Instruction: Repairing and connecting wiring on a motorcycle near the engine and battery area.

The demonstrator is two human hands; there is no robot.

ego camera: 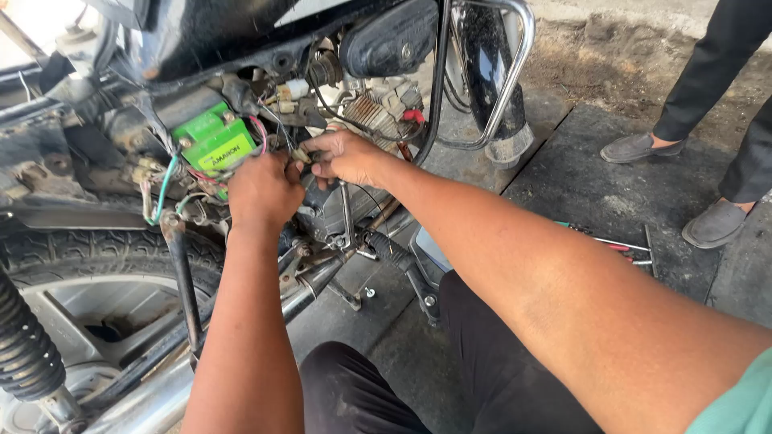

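Note:
Both my hands work at the open side of a black motorcycle (201, 32). My left hand (264, 191) is closed around a bundle of wires just right of the green battery (215, 143). My right hand (346, 157) pinches a small connector (302, 156) between its fingertips, touching the left hand. Red, green and white wires (165, 183) run from the battery area. What lies under my left palm is hidden.
The rear tyre (88, 253), a black shock spring (24, 345) and the chrome exhaust pipe (153, 398) fill the lower left. A chrome guard bar (515, 72) stands at the right. Screwdrivers (611, 243) lie on the dark floor. Another person's legs and grey shoes (639, 147) stand at far right.

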